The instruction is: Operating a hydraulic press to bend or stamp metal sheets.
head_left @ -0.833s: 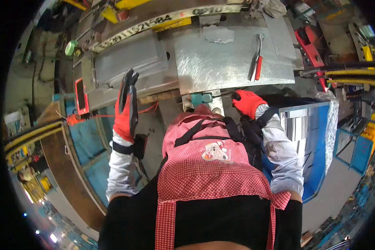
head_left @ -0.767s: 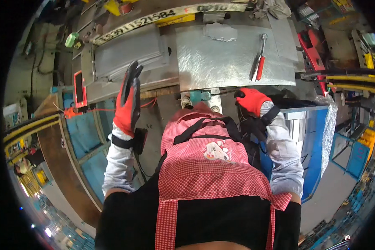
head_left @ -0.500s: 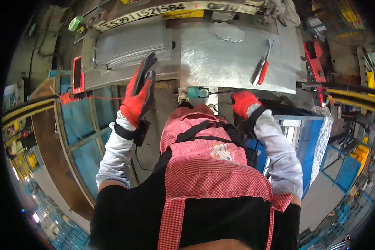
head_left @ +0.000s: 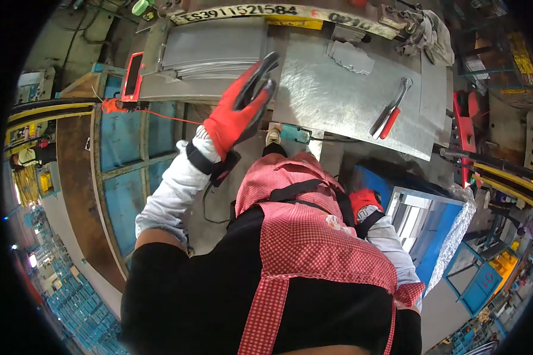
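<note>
My left hand (head_left: 238, 115), in a red glove with dark fingers and palm, is raised in front of the bench with its fingers stretched out. It holds nothing and is nearest the stack of thin grey metal sheets (head_left: 216, 47), seen just beyond it. My right hand (head_left: 364, 202), also in a red glove, is drawn back beside my checked apron; its fingers are mostly hidden. On the shiny metal plate (head_left: 323, 97) lies a hand tool with red handles (head_left: 391, 112), looking like pliers. A small thin metal piece with a notched edge (head_left: 350, 57) rests farther back on the plate.
A long marked bar (head_left: 243, 12) crosses behind the sheets, with a grey rag (head_left: 430, 38) at its right end. A red-framed device (head_left: 133, 76) is at the bench's left. A blue box (head_left: 441, 231) with foil along its side is at my right, and blue metal framing (head_left: 121, 139) stands left.
My left hand has moved right, toward the plate's left edge, still with fingers stretched. My right hand has drawn back from the bench's front edge to my waist. The view has shifted.
</note>
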The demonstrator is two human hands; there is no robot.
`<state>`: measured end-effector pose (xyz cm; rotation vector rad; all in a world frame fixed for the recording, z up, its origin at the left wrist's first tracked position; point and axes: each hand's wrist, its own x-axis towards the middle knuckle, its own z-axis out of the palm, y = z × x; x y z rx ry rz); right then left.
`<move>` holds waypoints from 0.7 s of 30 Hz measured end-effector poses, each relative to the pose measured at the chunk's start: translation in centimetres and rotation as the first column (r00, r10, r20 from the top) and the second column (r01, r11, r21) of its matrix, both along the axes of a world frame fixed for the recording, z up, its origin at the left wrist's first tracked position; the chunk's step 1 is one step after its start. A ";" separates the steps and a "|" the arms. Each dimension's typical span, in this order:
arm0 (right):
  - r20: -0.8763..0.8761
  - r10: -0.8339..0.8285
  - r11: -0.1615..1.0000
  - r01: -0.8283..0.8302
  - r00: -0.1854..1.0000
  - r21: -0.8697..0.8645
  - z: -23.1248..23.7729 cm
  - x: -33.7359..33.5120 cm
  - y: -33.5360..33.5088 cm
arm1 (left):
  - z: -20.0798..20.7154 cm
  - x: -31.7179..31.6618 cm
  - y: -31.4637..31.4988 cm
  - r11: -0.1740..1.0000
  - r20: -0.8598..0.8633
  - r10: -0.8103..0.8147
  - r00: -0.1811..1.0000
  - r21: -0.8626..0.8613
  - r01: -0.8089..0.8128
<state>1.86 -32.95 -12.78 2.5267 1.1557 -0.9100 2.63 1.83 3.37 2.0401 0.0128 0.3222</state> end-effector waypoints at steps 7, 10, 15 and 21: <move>0.004 -0.021 0.999 0.021 1.000 0.043 -0.4 -1.3 -3.4 | 2.9 5.6 -4.2 0.950 0.150 -0.126 0.981 -0.266 0.163; 0.000 -0.018 0.999 0.018 1.000 0.043 -0.5 -1.3 -3.7 | 4.2 7.2 -6.3 0.902 0.177 -0.136 0.975 -0.385 0.196; -0.019 0.023 0.999 -0.022 1.000 0.030 -0.3 -1.4 -4.9 | 5.9 9.5 -10.2 0.986 0.389 -0.124 0.913 -0.051 0.156; -0.037 -0.038 0.999 0.037 0.999 -0.002 0.6 -2.3 -7.0 | 7.2 8.0 -13.0 0.940 0.344 -0.340 0.875 0.097 0.328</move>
